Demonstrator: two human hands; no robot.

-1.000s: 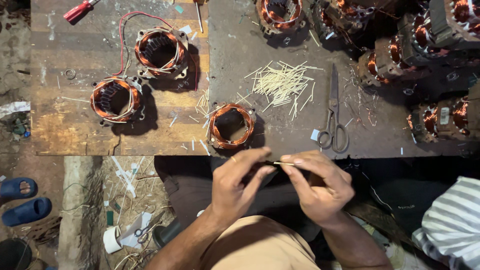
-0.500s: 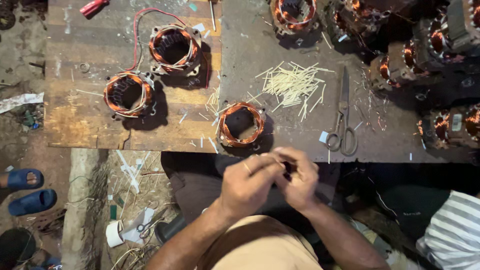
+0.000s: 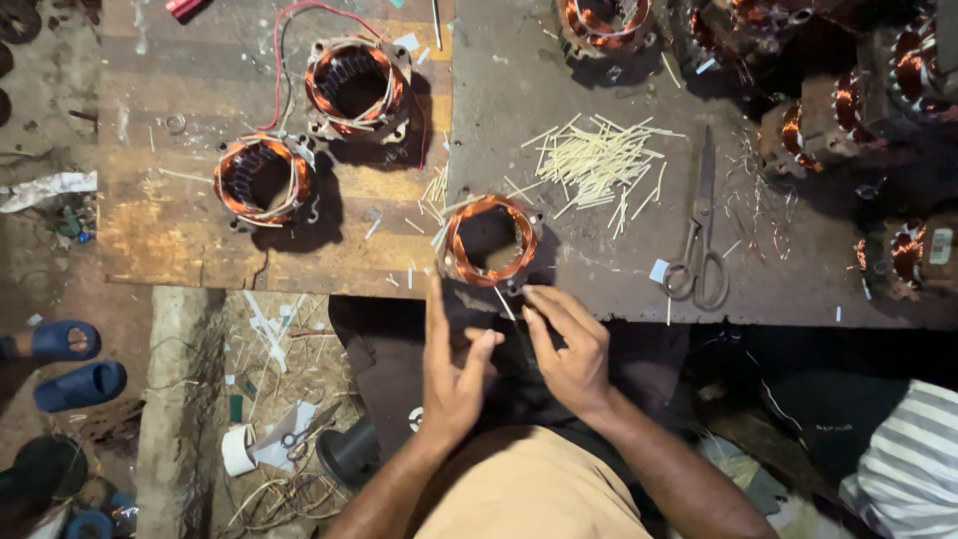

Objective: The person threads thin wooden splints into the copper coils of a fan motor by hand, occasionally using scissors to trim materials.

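Bench of wound stators; work sits at the near edge.
Workbench (image 3: pixel 599 269) carries copper-wound stators; nearest stator (image 3: pixel 490 240) looks partly fitted, sliver pile (image 3: pixel 599 160) far right remains. Right hand (image 3: pixel 569 349) pinches a thin sliver (image 3: pixel 505 302); left hand (image 3: pixel 454 374) open, empty.

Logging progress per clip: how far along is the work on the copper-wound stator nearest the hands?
Done: copper coils sit wound in the stator. In hand: the right hand pinches a thin pale strip at its rim; the left hand is open beside it. Left: a pile of strips lies unused beside the scissors.
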